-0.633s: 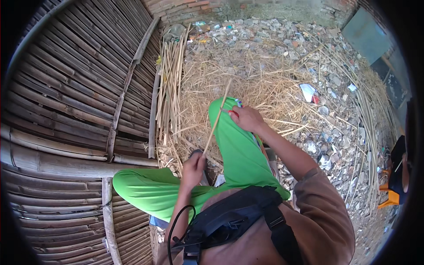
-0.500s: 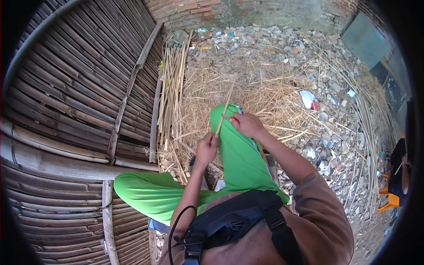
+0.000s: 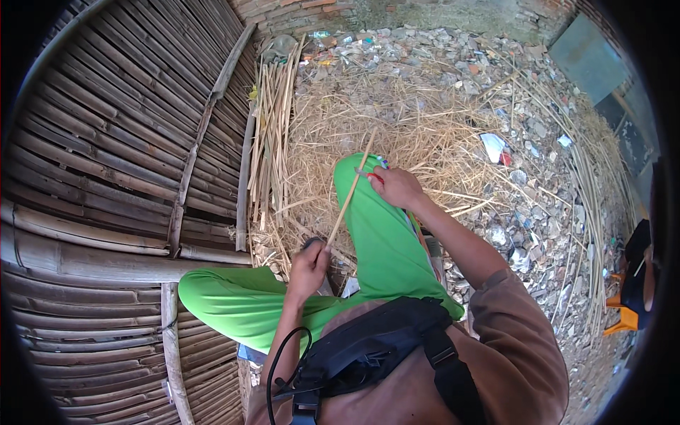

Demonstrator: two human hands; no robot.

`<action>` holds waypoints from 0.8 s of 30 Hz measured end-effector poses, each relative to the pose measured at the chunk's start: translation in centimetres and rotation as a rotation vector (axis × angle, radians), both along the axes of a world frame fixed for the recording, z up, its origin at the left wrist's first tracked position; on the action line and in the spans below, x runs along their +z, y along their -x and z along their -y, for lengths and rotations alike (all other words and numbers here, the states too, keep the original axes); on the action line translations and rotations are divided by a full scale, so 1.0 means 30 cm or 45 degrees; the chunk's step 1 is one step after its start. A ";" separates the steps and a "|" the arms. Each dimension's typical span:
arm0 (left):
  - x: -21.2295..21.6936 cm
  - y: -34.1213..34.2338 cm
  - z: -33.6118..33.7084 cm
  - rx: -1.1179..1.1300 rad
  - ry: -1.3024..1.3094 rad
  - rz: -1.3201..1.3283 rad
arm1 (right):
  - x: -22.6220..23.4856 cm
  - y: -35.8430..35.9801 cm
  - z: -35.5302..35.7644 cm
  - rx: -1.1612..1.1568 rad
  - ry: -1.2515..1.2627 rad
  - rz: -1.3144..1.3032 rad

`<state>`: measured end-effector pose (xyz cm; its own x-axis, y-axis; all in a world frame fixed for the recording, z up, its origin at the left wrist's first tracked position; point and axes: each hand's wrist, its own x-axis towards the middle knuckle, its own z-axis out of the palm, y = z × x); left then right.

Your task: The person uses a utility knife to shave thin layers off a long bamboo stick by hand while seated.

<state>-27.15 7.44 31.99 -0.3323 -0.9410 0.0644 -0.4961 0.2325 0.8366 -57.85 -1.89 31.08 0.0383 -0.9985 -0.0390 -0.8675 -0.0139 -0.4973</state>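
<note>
My left hand (image 3: 307, 273) is closed round the near end of a thin, pale bamboo strip (image 3: 346, 205). The strip slants up and away across my green-trousered knee (image 3: 361, 188), its far end in the air over the straw. My right hand (image 3: 398, 188) rests by the knee, fingers wrapped round a small red-handled knife (image 3: 361, 172). Its short metal blade lies against the strip, past the strip's middle. Most of the handle is hidden in my fingers.
Dry straw shavings (image 3: 425, 138) cover the rubble ahead. A pile of split bamboo strips (image 3: 273, 134) lies beside the bamboo slat wall (image 3: 127, 127) on the left. Long strips (image 3: 588, 170) lie to the right. At the right edge, a person sits by an orange stool (image 3: 620, 320).
My left hand has drawn back toward my body and slightly left, pulling the strip with it. The knife in my right hand has shifted only slightly, so more strip now lies between the hands.
</note>
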 end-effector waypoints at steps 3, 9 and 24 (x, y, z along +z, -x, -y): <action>0.085 -0.101 -0.142 0.010 -0.035 0.066 | -0.022 0.013 0.004 -0.001 0.049 -0.003; 0.090 -0.273 -0.340 0.115 -0.125 -0.074 | -0.008 -0.017 0.000 0.011 0.070 0.004; -0.099 0.215 0.350 -0.119 -0.299 -0.356 | 0.038 -0.020 -0.007 -0.007 0.027 -0.018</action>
<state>-33.60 -3.06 29.01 -0.4179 -0.9072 -0.0490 -0.2269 0.0519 0.9725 -57.24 -1.67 32.23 0.0322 -0.9993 -0.0181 -0.8747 -0.0194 -0.4844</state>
